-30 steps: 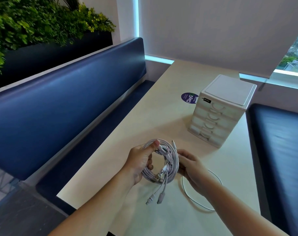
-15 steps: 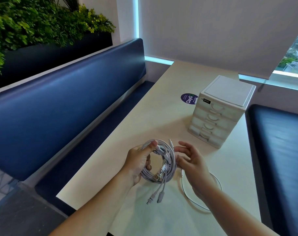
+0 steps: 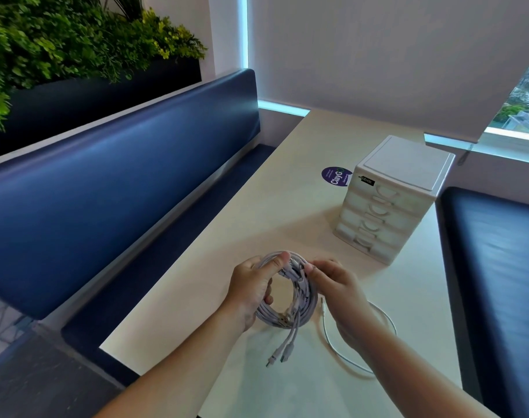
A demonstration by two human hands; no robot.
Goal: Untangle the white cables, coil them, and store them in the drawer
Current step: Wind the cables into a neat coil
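Well, your left hand (image 3: 251, 289) covers the left arc of the coil of white cables (image 3: 304, 297); the thumb lies across the top of the coil and the fingers curl through its middle, gripping it just above the counter (image 3: 257, 206). Your right hand (image 3: 340, 292) is blurred at the fingertips; thumb and fingers pinch the coil at its upper right, though which strand they pinch cannot be made out. Two connector ends (image 3: 282, 352) hang from the bottom of the coil. A loose white cable (image 3: 341, 356) lies looped on the counter, and part of it runs out of sight under your right wrist. The drawer unit (image 3: 387, 206) stands well apart behind the hands, all drawers closed, its handles smeared; it hides one edge of a round purple sticker (image 3: 334, 175).
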